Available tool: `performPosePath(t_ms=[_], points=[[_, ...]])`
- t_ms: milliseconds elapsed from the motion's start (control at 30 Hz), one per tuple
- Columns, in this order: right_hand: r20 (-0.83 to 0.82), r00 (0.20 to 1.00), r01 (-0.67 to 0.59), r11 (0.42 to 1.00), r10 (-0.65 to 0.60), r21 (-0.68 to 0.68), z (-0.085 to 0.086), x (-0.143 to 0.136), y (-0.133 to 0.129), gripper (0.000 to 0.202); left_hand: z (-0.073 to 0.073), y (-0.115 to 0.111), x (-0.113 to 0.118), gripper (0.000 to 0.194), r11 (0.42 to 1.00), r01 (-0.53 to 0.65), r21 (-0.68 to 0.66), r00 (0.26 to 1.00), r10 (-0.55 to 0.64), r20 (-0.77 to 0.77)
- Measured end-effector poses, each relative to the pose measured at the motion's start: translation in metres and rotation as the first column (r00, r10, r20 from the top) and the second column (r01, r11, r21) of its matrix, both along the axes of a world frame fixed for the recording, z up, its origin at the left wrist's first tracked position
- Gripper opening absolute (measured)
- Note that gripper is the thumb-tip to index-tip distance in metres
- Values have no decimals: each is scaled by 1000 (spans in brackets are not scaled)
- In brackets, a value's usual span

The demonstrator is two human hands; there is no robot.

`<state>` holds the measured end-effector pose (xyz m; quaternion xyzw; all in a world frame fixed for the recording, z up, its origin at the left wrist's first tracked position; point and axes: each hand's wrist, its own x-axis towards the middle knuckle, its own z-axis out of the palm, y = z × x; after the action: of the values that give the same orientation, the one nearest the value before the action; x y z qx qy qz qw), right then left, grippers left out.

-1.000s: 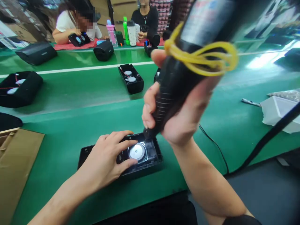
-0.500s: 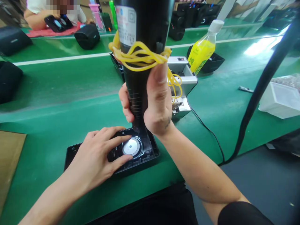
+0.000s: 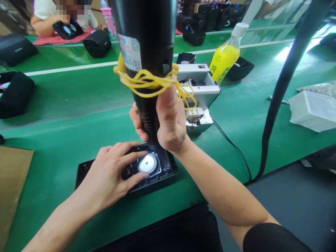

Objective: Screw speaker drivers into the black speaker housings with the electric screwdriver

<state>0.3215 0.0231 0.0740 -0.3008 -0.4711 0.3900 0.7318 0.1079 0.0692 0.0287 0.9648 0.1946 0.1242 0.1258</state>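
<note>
head: casing [image 3: 160, 183] beneath hands [image 3: 111, 168], seemingly

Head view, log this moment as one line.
left hand on black casing | right hand gripping black tool, pointed down | round speaker inside casing

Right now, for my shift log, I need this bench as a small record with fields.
left hand: spread at the round silver disc inside the black housing
right hand: wrapped around the black tool
tool pose: near upright, lower end down at the housing
on tool: yellow bands
beyond tool: silver machine, bottle of yellow liquid
right edge: white container
left edge: cardboard
</note>
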Motion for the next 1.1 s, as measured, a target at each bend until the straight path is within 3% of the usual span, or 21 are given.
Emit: performPosePath(t_ms=[233,467,667,767,867,967,1100], points=[[-6,984,-173,973,176,150,-15,0,0,53,-2,3,1,39,1000,12,7,1000,-12,-28],[7,982,-186,981,186,58,-9,0,-2,60,-5,2,1,36,1000,-22,4,999,22,-23],[28,972,-233,971,232,46,-16,-3,1,56,-6,0,1,37,999,-46,-13,999,46,-7],[12,974,-228,972,228,55,-6,-3,-3,48,-12,0,-1,37,999,-48,0,999,48,7],[-22,993,-110,986,114,121,17,7,-16,49,-20,2,-2,38,998,-51,29,998,50,27],[-14,989,146,963,-147,228,43,30,-32,49,-21,2,-3,43,999,-49,15,997,48,65],[29,814,539,773,-580,335,53,68,-37,44,-9,-4,-13,48,987,-139,-75,979,149,141]])
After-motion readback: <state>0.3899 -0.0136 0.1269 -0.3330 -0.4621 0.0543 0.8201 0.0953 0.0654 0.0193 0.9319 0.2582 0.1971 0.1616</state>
